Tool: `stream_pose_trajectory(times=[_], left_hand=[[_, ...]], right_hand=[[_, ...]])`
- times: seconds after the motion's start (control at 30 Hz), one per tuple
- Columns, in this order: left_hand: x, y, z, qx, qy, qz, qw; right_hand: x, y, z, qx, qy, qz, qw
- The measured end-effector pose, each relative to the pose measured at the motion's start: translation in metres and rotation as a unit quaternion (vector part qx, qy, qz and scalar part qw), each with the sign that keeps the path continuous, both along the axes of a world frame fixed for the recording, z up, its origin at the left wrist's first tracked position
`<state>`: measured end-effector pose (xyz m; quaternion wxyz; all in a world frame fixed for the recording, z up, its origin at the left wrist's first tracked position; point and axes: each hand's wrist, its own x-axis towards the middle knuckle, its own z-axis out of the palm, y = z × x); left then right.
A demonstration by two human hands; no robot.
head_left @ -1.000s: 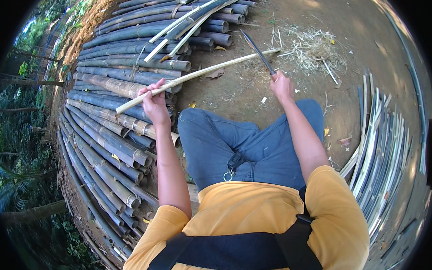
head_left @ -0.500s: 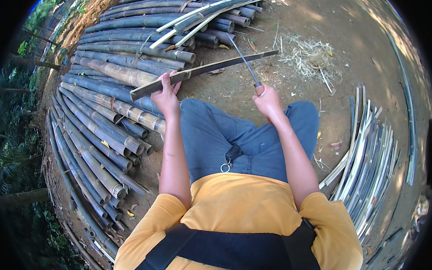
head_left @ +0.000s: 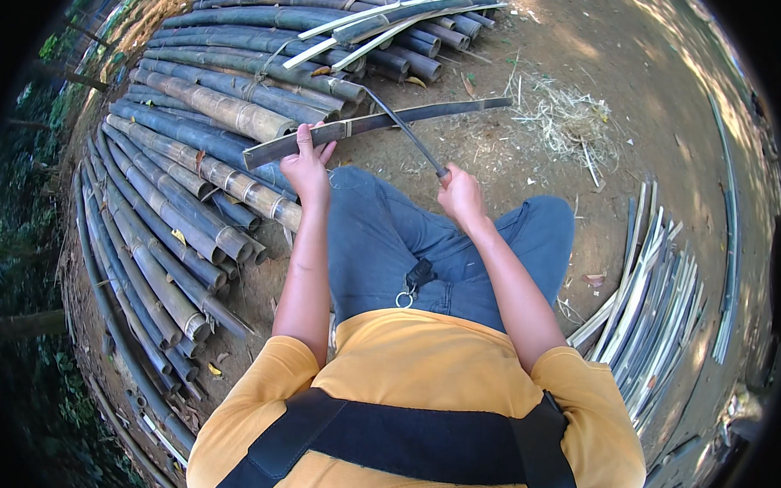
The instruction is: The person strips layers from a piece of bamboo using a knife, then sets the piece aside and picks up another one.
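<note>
The left hand (head_left: pixel 305 168) is closed around a long dark bamboo strip (head_left: pixel 386 122), its grip wrapped near the strip's left end. The strip lies roughly level above the knees, its far end reaching toward the straw (head_left: pixel 571 121). The right hand (head_left: pixel 461 195) has its grip clenched on the handle of a knife (head_left: pixel 403 128). The blade runs up and left from the right hand and meets the strip near its middle. A pile of bamboo poles (head_left: pixel 196 151) lies left of the strip. Pale split slats (head_left: pixel 655 296) lie on the ground right of the strip.
</note>
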<state>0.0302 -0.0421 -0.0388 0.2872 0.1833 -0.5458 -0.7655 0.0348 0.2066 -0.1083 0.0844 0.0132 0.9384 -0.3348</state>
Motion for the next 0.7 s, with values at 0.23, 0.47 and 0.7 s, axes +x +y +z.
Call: stream_pose_trajectory(times=[0.23,0.47,0.7], left_hand=[[0.007,-0.012,-0.02,0.006,-0.04,0.009,0.999],[0.007,-0.017,-0.023,-0.026,-0.013,-0.024,0.999],[0.012,-0.02,-0.027,-0.051,-0.004,-0.045,0.998]], right_hand=[[-0.052,0.013,-0.011,0.069,-0.022,-0.04,0.997],[-0.023,-0.013,0.026,0.072,0.035,0.076,0.994],[-0.072,0.037,-0.016,0.106,-0.027,-0.011,0.994]])
